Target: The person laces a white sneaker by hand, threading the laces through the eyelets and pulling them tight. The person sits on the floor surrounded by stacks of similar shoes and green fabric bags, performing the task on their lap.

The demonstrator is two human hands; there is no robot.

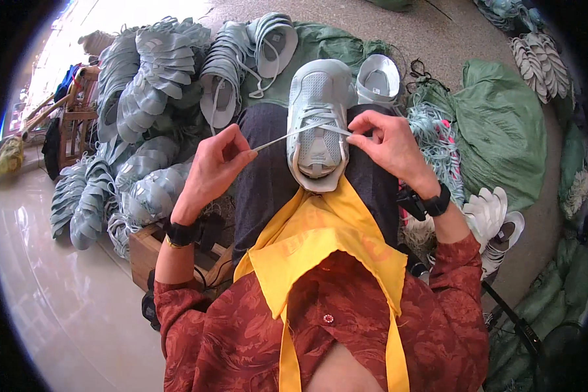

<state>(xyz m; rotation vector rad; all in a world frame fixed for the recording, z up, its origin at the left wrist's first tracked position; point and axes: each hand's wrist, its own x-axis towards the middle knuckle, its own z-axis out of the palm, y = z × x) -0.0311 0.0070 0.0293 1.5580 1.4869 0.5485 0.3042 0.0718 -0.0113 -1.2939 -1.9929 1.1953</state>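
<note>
A pale grey-green shoe upper (320, 80) rests between my knees, its toe pointing away from me and its opening toward me. A pale flat shoelace (284, 138) runs through its eyelets and crosses over the tongue. My left hand (217, 164) pinches one lace end between thumb and forefinger, drawn out to the left of the upper. On the other side, close to the upper's edge, my right hand (387, 145) pinches the other lace end. Both lengths of lace look taut.
Stacked shoe uppers (157, 72) heap up at left. Another upper (377, 80) stands beyond my right knee, near loose laces (438, 140) and a green sack (496, 130). White uppers (496, 219) lie at right. A wooden box (147, 258) sits by my left arm.
</note>
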